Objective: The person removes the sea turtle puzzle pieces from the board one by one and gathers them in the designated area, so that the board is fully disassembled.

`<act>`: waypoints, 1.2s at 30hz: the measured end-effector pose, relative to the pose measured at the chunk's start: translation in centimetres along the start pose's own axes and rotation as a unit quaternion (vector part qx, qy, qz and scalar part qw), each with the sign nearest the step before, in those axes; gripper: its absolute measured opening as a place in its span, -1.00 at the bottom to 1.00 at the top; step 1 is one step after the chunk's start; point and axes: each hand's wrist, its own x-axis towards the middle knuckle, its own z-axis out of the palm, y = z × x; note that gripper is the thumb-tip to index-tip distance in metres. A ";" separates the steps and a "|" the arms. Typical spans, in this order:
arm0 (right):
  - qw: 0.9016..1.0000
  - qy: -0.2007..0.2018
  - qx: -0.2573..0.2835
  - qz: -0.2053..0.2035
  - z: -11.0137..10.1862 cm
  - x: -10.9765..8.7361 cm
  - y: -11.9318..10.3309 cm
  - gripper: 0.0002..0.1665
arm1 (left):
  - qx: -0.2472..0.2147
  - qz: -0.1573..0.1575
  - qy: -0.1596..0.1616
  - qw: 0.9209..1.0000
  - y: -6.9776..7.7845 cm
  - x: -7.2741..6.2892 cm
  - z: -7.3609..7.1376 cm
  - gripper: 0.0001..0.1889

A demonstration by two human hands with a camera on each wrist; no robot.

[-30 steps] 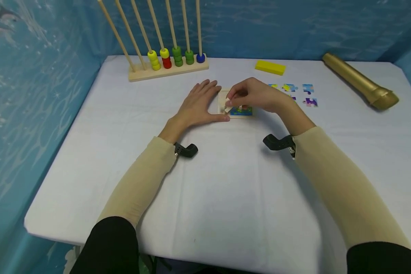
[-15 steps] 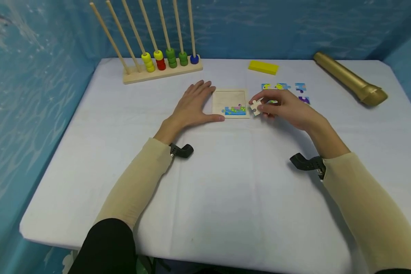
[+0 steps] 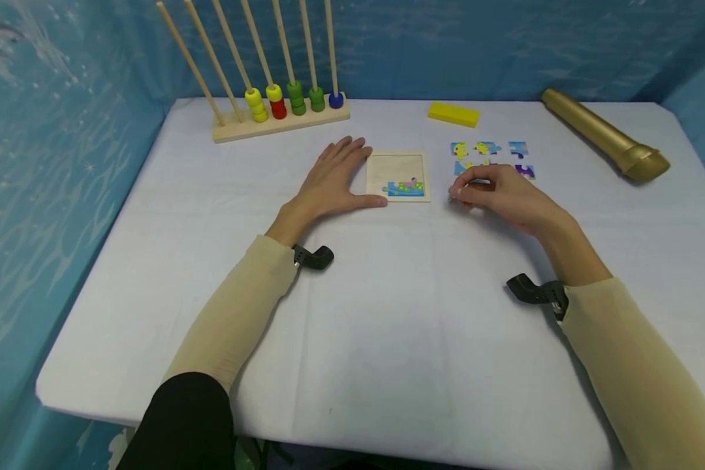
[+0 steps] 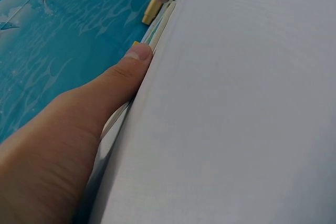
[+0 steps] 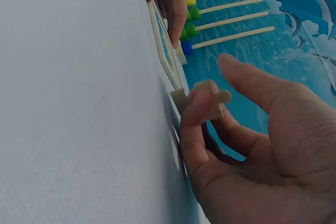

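My left hand (image 3: 331,179) rests on the table with its fingers straight, spread along the left side of a small wooden puzzle tray (image 3: 395,168). Its thumb (image 4: 137,52) lies against the tray's near edge. Joined puzzle pieces (image 3: 405,189) with a blue and green picture fill the lower part of the tray. To the right of the tray, my right hand (image 3: 508,196) holds one puzzle piece (image 5: 216,103) in its curled fingers. The piece's plain wooden back shows in the right wrist view; in the head view the fingers mostly hide it.
Several loose puzzle pieces (image 3: 487,148) lie beyond my right hand, some partly covered by it. A yellow block (image 3: 454,114) and a gold microphone-shaped object (image 3: 605,136) are at the back. A wooden bead rack (image 3: 282,124) with tall rods stands at the back left.
My right hand has moved from over the tray to its right, carrying the puzzle piece and turning it. The left hand stays by the tray. The view has shifted a little.
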 end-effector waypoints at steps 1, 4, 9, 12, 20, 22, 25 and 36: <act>1.000 0.006 -0.017 0.001 0.0 -0.1 0.1 -0.65 | 0.000 0.000 0.000 1.000 0.0 0.0 0.0 0.19; 0.998 0.023 -0.066 0.002 -0.1 -0.2 0.2 -0.66 | 0.000 0.000 0.000 1.000 0.0 0.1 0.0 0.19; 0.993 0.033 -0.113 -0.007 -0.4 -0.4 0.2 -0.62 | 0.001 0.000 0.003 1.000 -0.1 0.0 -0.1 0.19; 0.993 0.046 -0.107 -0.020 -0.7 -0.6 0.2 -0.52 | 0.003 0.001 0.004 1.000 -0.2 -0.1 -0.1 0.19; 0.988 0.062 -0.122 -0.065 -1.8 -1.0 0.4 -0.69 | 0.002 0.001 0.002 1.000 -0.2 -0.2 -0.4 0.19; 0.986 0.057 -0.137 -0.077 -1.7 -0.9 0.4 -0.71 | 0.000 0.001 0.003 1.000 -0.2 -0.3 -0.5 0.19; 0.977 0.065 -0.174 -0.104 -1.3 -0.7 0.4 -0.68 | -0.002 0.000 0.004 1.000 -0.2 -0.4 -0.5 0.18; 0.951 0.112 -0.269 -0.102 -0.5 -1.1 -0.5 -0.63 | -0.001 -0.001 0.001 1.000 -0.3 -0.2 -0.3 0.19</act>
